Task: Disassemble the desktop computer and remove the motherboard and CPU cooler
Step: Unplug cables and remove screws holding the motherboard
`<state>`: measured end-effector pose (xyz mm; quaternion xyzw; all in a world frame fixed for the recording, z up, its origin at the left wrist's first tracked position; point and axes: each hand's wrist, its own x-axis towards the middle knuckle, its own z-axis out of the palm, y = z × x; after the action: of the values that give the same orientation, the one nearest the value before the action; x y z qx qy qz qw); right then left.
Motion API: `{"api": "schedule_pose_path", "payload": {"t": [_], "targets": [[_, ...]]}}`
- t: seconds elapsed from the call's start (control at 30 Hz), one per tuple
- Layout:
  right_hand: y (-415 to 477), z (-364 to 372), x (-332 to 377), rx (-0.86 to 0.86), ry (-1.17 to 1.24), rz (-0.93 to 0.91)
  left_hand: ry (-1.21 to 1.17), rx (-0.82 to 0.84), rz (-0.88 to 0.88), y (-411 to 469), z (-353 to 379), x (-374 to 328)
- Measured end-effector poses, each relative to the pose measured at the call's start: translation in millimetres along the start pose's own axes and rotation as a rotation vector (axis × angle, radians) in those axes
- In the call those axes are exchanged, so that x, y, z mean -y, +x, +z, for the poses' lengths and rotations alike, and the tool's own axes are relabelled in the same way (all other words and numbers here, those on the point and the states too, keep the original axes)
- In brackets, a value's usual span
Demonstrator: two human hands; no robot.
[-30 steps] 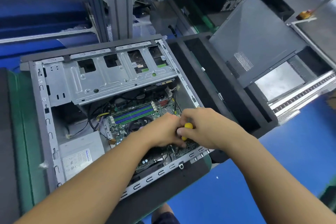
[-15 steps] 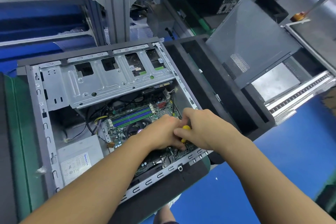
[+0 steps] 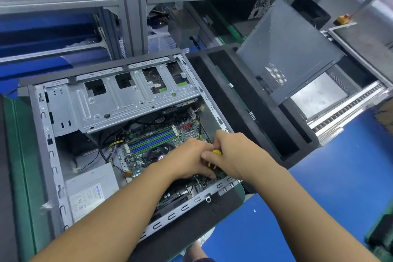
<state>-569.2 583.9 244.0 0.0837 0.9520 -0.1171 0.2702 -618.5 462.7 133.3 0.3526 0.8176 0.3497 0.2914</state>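
Note:
The open grey computer case lies on its side on the green bench mat. Inside it sits the green motherboard with blue and green memory slots, and the dark round CPU cooler is half hidden behind my left hand. My right hand grips a yellow-and-black screwdriver held upright over the board's lower right part. My left hand curls around the screwdriver's lower part, against the right hand. The tip is hidden.
A silver drive cage spans the case's upper half. The grey power supply sits at its lower left. A black foam tray lies to the right, with the removed grey side panel leaning beyond it. Blue floor shows below.
Both hands stay together on the screwdriver over the board. The view has drifted slightly; nothing else visibly moved.

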Motion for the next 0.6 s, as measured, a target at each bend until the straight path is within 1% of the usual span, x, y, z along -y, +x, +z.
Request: {"api": "schedule_pose_path", "payload": {"t": [0.07, 0.13, 0.2, 0.3, 0.37, 0.47, 0.53, 0.6], "targets": [[0.6, 2.7, 1.4, -0.024, -0.046, -0.001, -0.028, 0.017, 0.012, -0.5, -0.4, -0.2], [0.8, 3.2, 2.8, -0.027, -0.050, -0.046, -0.018, 0.037, 0.010, -1.0, -2.4, 1.3], [1.2, 1.2, 2.7, 0.008, -0.047, -0.083, -0.012, 0.060, -0.012, -1.3, -3.9, 4.2], [1.2, 1.0, 2.1, 0.063, -0.003, -0.107, -0.001, 0.034, -0.035, -0.7, -3.3, 7.6], [1.1, 3.7, 2.7, 0.041, 0.019, -0.079, 0.010, 0.012, -0.028, -0.8, -2.3, 6.1], [2.7, 7.3, 1.2, -0.044, -0.014, 0.009, -0.032, 0.009, -0.012, -1.6, -2.2, 2.9], [2.7, 7.7, 0.0, -0.067, -0.003, -0.008, -0.046, 0.024, -0.009, -1.7, -2.9, 3.0], [2.1, 5.8, -0.5, -0.051, -0.003, -0.060, -0.030, 0.038, -0.008, -1.7, -3.7, 5.0]]}}
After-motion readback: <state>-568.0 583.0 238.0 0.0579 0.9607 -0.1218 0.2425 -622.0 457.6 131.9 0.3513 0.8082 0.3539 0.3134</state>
